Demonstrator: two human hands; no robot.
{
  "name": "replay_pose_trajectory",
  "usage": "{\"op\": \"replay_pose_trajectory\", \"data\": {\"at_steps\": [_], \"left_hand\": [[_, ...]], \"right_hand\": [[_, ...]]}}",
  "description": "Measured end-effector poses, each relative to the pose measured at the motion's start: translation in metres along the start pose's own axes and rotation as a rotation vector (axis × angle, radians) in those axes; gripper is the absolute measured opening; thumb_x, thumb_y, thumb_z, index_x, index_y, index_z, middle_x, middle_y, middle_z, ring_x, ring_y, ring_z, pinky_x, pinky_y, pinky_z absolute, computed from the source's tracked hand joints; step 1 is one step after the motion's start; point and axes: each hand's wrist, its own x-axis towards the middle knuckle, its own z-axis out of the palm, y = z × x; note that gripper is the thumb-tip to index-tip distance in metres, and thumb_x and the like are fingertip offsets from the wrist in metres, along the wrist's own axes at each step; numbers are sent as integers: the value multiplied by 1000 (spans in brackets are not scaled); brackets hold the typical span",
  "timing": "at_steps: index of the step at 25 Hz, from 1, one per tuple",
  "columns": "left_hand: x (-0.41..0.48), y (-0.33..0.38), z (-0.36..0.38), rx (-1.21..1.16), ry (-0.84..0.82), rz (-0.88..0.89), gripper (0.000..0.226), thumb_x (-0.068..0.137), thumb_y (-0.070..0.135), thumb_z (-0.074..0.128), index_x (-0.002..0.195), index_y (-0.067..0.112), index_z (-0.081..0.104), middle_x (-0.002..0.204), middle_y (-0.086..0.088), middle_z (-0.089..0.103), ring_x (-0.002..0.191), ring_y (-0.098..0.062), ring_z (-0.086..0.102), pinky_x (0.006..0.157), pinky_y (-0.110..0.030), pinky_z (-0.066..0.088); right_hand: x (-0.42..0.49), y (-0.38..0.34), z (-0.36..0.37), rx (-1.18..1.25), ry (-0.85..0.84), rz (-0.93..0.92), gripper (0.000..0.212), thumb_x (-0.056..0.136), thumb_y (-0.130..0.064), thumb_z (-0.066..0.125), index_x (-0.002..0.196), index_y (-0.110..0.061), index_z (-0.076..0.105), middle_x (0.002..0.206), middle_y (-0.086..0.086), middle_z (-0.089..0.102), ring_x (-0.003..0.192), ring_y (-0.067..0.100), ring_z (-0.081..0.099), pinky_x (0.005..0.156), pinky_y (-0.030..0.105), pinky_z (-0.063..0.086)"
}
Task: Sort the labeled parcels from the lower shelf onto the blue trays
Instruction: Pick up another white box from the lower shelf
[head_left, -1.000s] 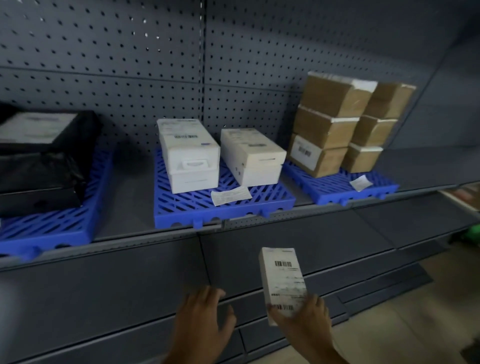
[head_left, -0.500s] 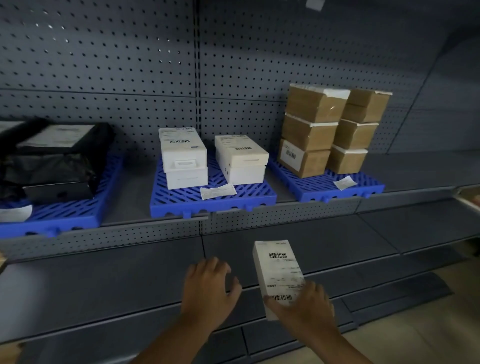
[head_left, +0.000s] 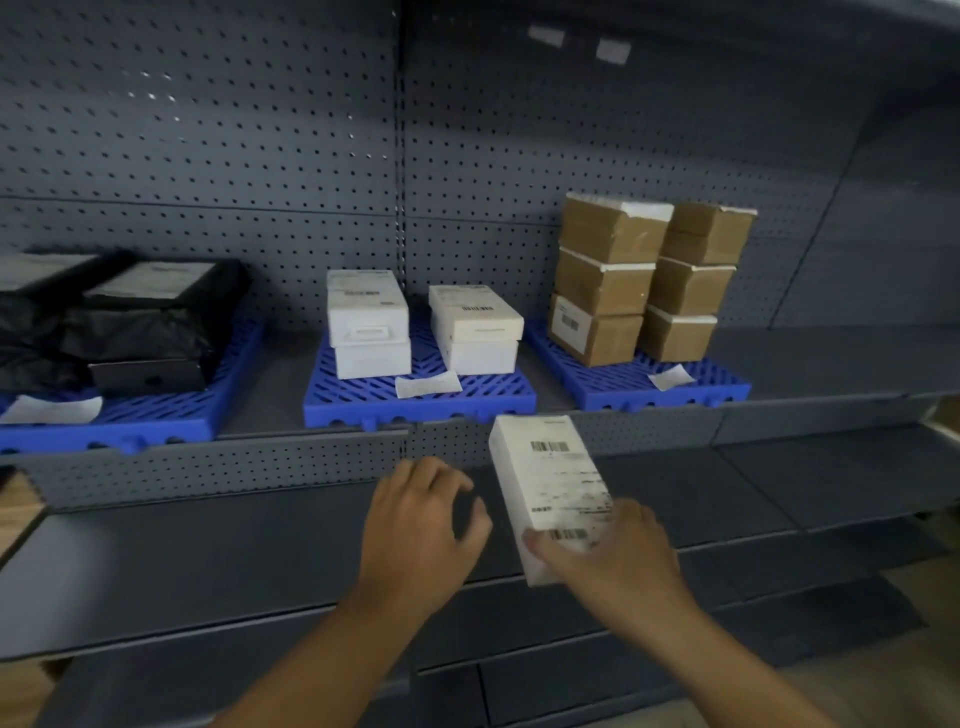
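My right hand (head_left: 618, 556) grips the near end of a white labeled parcel (head_left: 550, 478) with barcodes on top, held in front of the shelf edge below the middle blue tray (head_left: 415, 400). That tray carries two stacks of white boxes (head_left: 369, 322) and a loose paper slip. My left hand (head_left: 421, 525) hovers just left of the parcel, fingers loosely curled and holding nothing. The left blue tray (head_left: 156, 415) holds black-wrapped parcels (head_left: 150, 322). The right blue tray (head_left: 665, 389) holds stacked brown cardboard boxes (head_left: 602, 280).
A grey pegboard wall (head_left: 260, 130) backs the shelving. The lower shelf (head_left: 208, 561) runs below the trays, with more grey shelves stepping down at the right. A wooden edge (head_left: 15, 509) shows at the far left.
Both hands have risen toward the tray shelf, carrying the white parcel up until its far end reaches the shelf's front edge. The view has moved back and tilted upward.
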Motion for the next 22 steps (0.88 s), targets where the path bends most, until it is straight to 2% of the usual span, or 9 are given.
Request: {"op": "replay_pose_trajectory", "data": {"at_steps": [3, 6, 9, 10, 12, 14, 16, 20, 22], "left_hand": [[31, -5, -34, -47, 126, -13, 27, 89, 40, 61, 100, 19, 74, 103, 3, 67, 102, -20, 59, 89, -40, 51], [67, -22, -60, -34, 164, -27, 29, 90, 39, 61, 105, 19, 74, 108, 2, 66, 107, -22, 57, 93, -41, 49], [100, -44, -75, -3, 173, -38, 28, 90, 39, 63, 107, 19, 74, 111, 2, 64, 111, -23, 54, 92, -39, 47], [108, -52, -77, -3, 175, -40, 27, 90, 38, 65, 107, 19, 74, 112, 2, 64, 111, -23, 54, 92, -39, 46], [121, -68, -78, -23, 171, -45, 26, 90, 38, 68, 107, 20, 74, 113, 2, 62, 112, -23, 53, 92, -38, 46], [133, -82, -78, -26, 169, -41, 25, 89, 38, 69, 107, 21, 73, 114, 3, 62, 112, -23, 53, 92, -38, 46], [147, -93, -77, -18, 176, -37, 24, 88, 36, 71, 105, 20, 74, 115, 2, 63, 111, -24, 55, 92, -40, 47], [176, -103, -78, -7, 180, -27, 25, 90, 36, 69, 108, 19, 74, 115, 1, 63, 111, -26, 55, 96, -42, 45], [187, -102, -77, 1, 168, -32, 32, 92, 39, 65, 116, 20, 71, 118, 2, 63, 115, -25, 54, 99, -42, 43]], "right_hand": [[27, -44, -32, 194, -34, -98, 105, 42, -92, 66, 120, -22, 60, 116, 0, 64, 105, 22, 66, 86, 44, 59], [64, -94, -54, 241, -2, -182, 104, 43, -90, 68, 125, -25, 57, 121, -2, 65, 103, 20, 67, 81, 43, 61], [111, -140, -71, 251, 16, -231, 91, 47, -85, 71, 116, -28, 58, 115, -6, 66, 92, 11, 68, 68, 32, 61], [127, -154, -73, 225, 20, -229, 93, 46, -85, 71, 116, -24, 58, 114, -4, 67, 92, 13, 68, 68, 33, 61], [158, -177, -74, 155, 39, -192, 115, 42, -89, 66, 129, -14, 58, 122, 5, 65, 107, 26, 66, 83, 43, 60], [185, -191, -68, 126, 34, -148, 126, 39, -92, 63, 138, -13, 55, 130, 8, 62, 115, 31, 62, 93, 47, 57], [206, -199, -58, 157, 4, -104, 131, 37, -92, 65, 142, -16, 53, 134, 7, 61, 118, 31, 61, 96, 47, 55], [233, -200, -37, 170, -53, -62, 123, 38, -90, 69, 137, -18, 59, 125, 2, 66, 106, 24, 66, 86, 40, 60], [244, -202, -31, 169, -79, -81, 119, 39, -90, 70, 135, -21, 60, 122, 0, 66, 102, 22, 66, 81, 36, 60]]}}
